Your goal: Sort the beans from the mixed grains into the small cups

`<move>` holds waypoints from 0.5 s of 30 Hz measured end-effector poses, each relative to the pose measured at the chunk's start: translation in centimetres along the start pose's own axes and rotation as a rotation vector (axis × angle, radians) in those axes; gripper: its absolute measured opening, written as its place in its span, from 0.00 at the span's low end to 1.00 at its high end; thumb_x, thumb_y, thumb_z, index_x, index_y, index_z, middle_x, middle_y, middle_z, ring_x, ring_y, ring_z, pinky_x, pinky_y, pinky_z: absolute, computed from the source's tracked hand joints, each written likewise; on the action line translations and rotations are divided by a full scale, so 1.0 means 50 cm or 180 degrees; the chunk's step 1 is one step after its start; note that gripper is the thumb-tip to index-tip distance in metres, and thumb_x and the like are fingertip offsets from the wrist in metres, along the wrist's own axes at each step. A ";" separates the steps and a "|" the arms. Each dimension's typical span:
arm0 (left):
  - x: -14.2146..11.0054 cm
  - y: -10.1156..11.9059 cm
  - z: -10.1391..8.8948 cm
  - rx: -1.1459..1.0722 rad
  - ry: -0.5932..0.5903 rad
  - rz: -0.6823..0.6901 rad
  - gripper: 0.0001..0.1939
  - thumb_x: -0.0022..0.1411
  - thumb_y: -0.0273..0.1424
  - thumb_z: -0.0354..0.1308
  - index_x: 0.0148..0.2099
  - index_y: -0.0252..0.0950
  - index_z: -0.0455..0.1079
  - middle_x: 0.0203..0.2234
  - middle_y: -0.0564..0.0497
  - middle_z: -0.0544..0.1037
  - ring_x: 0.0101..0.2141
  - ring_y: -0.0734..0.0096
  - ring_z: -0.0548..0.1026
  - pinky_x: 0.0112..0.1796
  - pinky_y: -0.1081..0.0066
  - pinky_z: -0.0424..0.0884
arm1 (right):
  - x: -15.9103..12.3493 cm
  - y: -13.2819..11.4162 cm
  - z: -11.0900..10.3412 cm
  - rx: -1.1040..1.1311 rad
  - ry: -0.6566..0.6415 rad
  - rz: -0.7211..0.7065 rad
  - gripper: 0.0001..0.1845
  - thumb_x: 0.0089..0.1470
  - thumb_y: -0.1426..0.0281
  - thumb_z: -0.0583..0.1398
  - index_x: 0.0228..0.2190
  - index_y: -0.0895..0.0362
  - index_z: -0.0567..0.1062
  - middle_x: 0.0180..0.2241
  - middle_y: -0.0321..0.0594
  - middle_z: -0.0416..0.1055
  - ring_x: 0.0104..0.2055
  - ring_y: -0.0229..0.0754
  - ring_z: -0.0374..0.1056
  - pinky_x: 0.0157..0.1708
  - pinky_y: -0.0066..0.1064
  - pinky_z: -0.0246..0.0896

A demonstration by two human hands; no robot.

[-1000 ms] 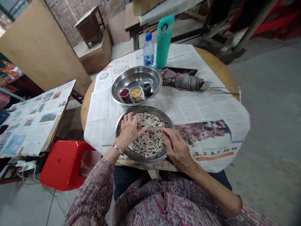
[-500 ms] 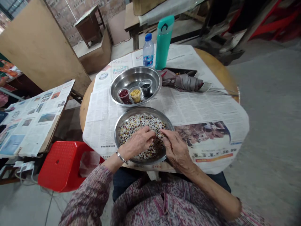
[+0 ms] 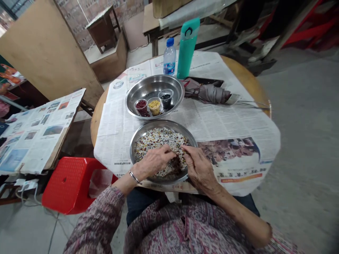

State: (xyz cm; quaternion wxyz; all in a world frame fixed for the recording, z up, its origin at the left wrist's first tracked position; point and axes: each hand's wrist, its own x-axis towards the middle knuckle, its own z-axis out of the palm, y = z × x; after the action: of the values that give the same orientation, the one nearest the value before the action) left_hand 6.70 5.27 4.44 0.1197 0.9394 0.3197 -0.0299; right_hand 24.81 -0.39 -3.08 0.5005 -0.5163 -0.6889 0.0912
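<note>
A shallow steel basin (image 3: pixel 134 139) sits at the near edge of the table, holding a mix of white grains (image 3: pixel 159 134) with red, yellow and black beans. Over its middle, my left hand (image 3: pixel 155 161) has thumb and fingers drawn together low at the mix; whatever is between them is too small to make out. My right hand (image 3: pixel 199 168) reaches over the basin's right rim, fingers bent and pressed close, tips at the mix. Behind stands a second steel basin (image 3: pixel 129 95) with three clear cups: red beans (image 3: pixel 141 105), yellow beans (image 3: pixel 154 105) and black beans (image 3: pixel 166 98).
Newspaper (image 3: pixel 233 123) covers the round table. At the back stand a water bottle (image 3: pixel 170 58) and a teal flask (image 3: pixel 188 49), with a folded grey umbrella (image 3: pixel 209 92) to their right. A red stool (image 3: pixel 66 185) and a newspaper-covered table (image 3: pixel 39 130) are on the left.
My left hand has shifted slightly down and right within the basin. My right hand stays almost in place, and the view has moved a little.
</note>
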 end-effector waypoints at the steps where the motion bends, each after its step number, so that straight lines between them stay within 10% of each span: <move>1: 0.006 -0.012 0.002 0.0026 0.0174 -0.0136 0.12 0.71 0.26 0.46 0.52 0.40 0.68 0.45 0.48 0.70 0.41 0.70 0.72 0.38 0.73 0.73 | 0.000 0.000 0.000 -0.0002 -0.0007 0.0000 0.20 0.65 0.72 0.50 0.57 0.54 0.67 0.48 0.47 0.72 0.50 0.48 0.69 0.51 0.44 0.66; 9: 0.008 -0.073 0.003 0.0270 0.1197 -0.1497 0.17 0.67 0.37 0.57 0.55 0.37 0.66 0.51 0.42 0.67 0.52 0.56 0.66 0.51 0.57 0.70 | 0.001 -0.001 -0.002 0.0028 0.0000 0.0003 0.20 0.64 0.73 0.52 0.56 0.54 0.67 0.47 0.47 0.72 0.50 0.47 0.68 0.51 0.43 0.66; 15: 0.014 -0.034 0.019 -0.0535 0.0876 -0.1057 0.10 0.66 0.28 0.58 0.49 0.38 0.69 0.42 0.48 0.69 0.45 0.65 0.70 0.49 0.63 0.71 | 0.003 -0.004 -0.004 0.0025 -0.0016 0.0037 0.20 0.65 0.72 0.51 0.57 0.54 0.67 0.47 0.48 0.72 0.50 0.48 0.69 0.51 0.45 0.67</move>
State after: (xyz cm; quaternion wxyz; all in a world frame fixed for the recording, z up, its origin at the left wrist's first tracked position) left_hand 6.27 6.75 3.07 0.1462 0.8559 0.4846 0.1060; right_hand 24.86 -0.46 -2.76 0.5003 -0.5180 -0.6868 0.0981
